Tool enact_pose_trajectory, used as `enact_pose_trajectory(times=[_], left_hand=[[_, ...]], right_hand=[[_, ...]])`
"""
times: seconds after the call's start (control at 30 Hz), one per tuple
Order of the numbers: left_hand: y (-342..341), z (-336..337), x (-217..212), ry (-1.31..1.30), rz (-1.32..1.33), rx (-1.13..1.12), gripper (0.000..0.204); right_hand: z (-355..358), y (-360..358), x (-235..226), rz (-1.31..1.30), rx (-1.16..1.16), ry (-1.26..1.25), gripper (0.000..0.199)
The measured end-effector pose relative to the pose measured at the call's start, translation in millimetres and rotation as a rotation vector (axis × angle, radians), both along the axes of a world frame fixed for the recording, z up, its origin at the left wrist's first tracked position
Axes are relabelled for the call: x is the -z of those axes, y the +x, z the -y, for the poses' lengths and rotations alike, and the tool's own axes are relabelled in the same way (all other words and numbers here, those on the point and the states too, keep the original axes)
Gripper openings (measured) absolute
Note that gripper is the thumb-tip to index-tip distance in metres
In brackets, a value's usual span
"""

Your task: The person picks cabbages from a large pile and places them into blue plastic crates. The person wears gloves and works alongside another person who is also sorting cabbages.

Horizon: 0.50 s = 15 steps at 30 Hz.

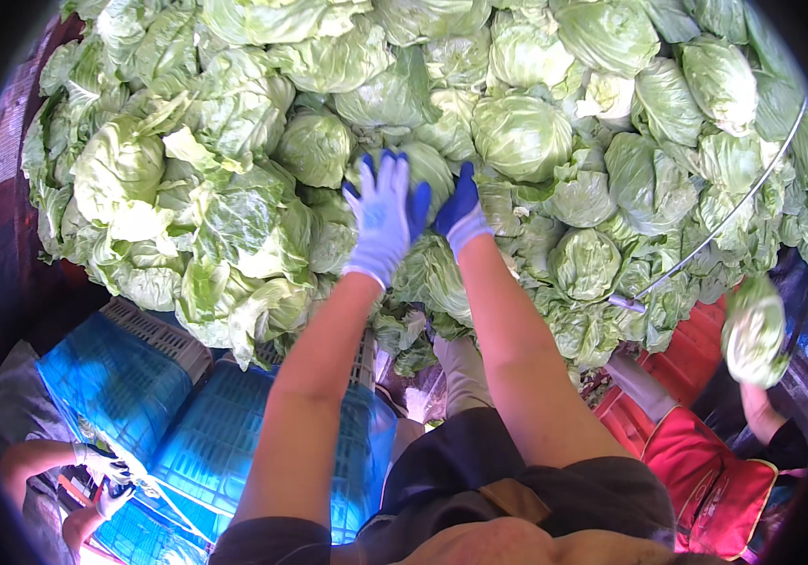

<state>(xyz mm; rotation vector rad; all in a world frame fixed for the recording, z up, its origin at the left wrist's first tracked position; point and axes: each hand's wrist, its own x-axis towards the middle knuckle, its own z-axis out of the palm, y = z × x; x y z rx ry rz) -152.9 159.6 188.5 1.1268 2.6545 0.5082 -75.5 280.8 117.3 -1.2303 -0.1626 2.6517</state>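
Observation:
A large heap of pale green cabbages (522,138) fills the upper view. Both my arms reach forward into it, in white gloves with blue palms and fingers. My left hand (383,212) lies on the heap with its fingers spread, touching a round cabbage (430,174) at its left side. To the right of that same cabbage is my right hand (463,209), turned edge-on. Its blue fingers point away from me, straightened, and the thumb stands apart. Some of its fingers overlap from this angle. The lower part of the cabbage is hidden by my hands.
Crates wrapped in blue plastic (220,433) stand at lower left, where another person's gloved hands (107,471) work. At right, a person in a red apron (715,490) holds up a cabbage (754,334). A thin metal rod (732,218) lies across the heap's right side.

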Motion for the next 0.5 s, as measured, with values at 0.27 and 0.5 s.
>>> enact_pose_trajectory(times=[0.27, 0.5], left_hand=[[51.3, 66.6, -246.2, 0.359, 0.087, 0.511, 0.053], [70.1, 94.9, -293.5, 1.146, 1.305, -0.412, 0.039]], right_hand=[[-4.0, 41.1, -191.6, 0.016, -0.267, 1.756, 0.044], [18.3, 80.4, -313.1, -0.543, -0.389, 0.638, 0.047]])
